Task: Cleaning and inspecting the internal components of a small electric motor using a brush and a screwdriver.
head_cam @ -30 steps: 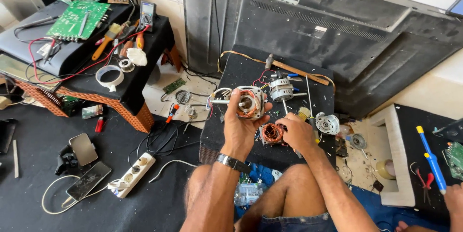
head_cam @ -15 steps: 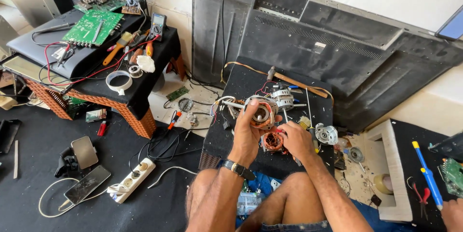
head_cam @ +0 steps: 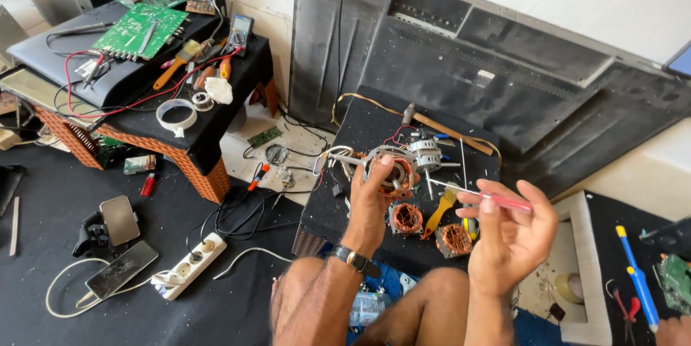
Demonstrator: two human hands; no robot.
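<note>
On a black mat (head_cam: 374, 119) over a cluttered floor, the left hand (head_cam: 372, 198) grips a motor stator (head_cam: 392, 172) with copper windings, raised above two loose copper coils (head_cam: 407, 219). The right hand (head_cam: 512, 234), earlier beside the stator, has drawn away rightward, fingers pinching a thin red-handled screwdriver (head_cam: 497, 198).
</note>
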